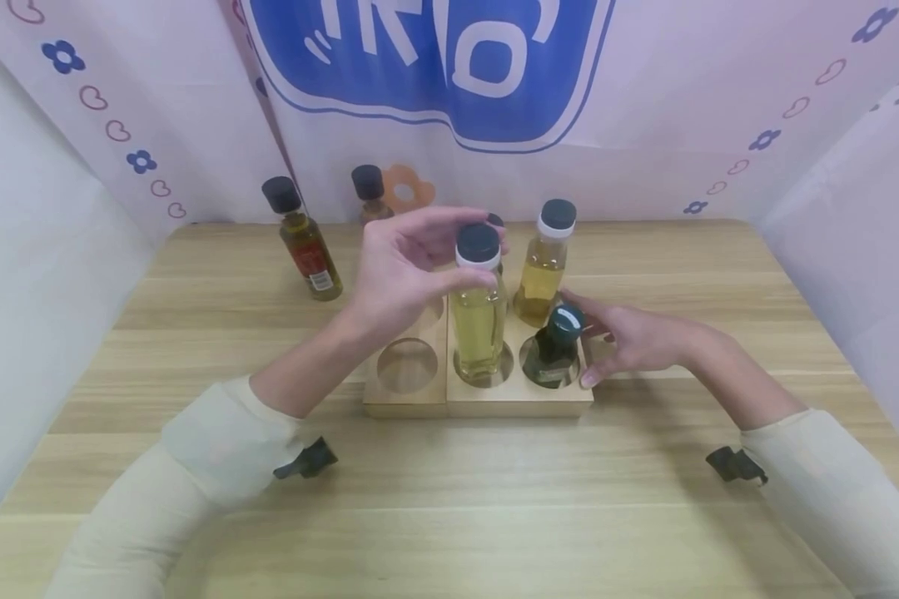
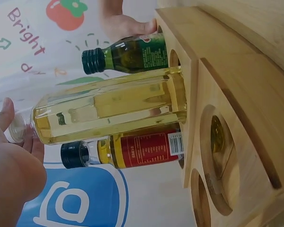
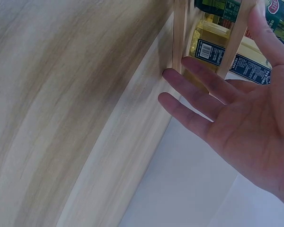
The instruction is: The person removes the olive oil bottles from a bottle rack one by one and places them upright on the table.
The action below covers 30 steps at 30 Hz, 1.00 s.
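Observation:
My left hand [image 1: 404, 270] has its thumb and fingers around the neck and dark cap of a tall clear bottle of pale yellow oil [image 1: 479, 329]. That bottle stands in a front hole of a wooden bottle rack [image 1: 520, 407]. Beside it, a short dark green bottle [image 1: 554, 356] sits tilted in the front right hole. The right hand [image 1: 640, 337] is at the rack's right side, fingers extended and touching the wood, thumb near the front corner. In the left wrist view, a red-labelled bottle [image 2: 151, 149] stands behind the tall one.
Another oil bottle with a white collar [image 1: 543, 279] stands in the rack's back right. A second wooden block [image 1: 404, 408] with round holes adjoins on the left. Two dark-capped bottles, one red-labelled [image 1: 310, 259] and one partly hidden [image 1: 370, 185], stand at the back left of the table.

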Motion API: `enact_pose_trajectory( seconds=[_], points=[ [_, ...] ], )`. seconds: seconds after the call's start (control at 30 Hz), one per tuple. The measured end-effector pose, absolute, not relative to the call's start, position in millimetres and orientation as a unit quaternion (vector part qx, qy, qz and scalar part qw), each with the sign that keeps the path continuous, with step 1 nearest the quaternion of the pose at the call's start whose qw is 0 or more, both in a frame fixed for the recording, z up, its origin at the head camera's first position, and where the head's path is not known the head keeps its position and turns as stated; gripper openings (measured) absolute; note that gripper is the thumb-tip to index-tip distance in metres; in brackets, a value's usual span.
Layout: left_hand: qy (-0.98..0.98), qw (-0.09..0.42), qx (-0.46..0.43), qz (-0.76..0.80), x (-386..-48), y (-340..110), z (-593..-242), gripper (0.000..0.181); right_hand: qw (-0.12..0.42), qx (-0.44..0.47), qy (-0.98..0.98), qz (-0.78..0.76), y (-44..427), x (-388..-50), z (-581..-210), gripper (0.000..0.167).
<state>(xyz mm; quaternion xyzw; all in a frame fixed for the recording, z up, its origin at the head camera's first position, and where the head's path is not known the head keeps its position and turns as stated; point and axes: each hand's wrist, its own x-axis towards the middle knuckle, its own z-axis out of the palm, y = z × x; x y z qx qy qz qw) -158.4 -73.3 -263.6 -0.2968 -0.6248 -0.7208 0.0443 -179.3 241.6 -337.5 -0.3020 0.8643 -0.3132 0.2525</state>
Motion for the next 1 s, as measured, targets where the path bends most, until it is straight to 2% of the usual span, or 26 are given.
enact_pose_trajectory(
  seconds=[0.17,0.4,1.0],
  points=[
    [-0.613,0.016,-0.274,-0.741,-157,-72,-261,0.051,0.256,-0.299,0.864,-0.313,242,-180,-339,0.125],
    [-0.599,0.017,-0.273,-0.753,-156,-70,-257,0.048,0.253,-0.302,0.862,-0.318,243,-180,-339,0.125],
    [-0.575,0.104,-0.317,-0.747,-157,-70,-250,0.047,0.251,-0.303,0.865,-0.313,241,-178,-339,0.125]
  ],
)
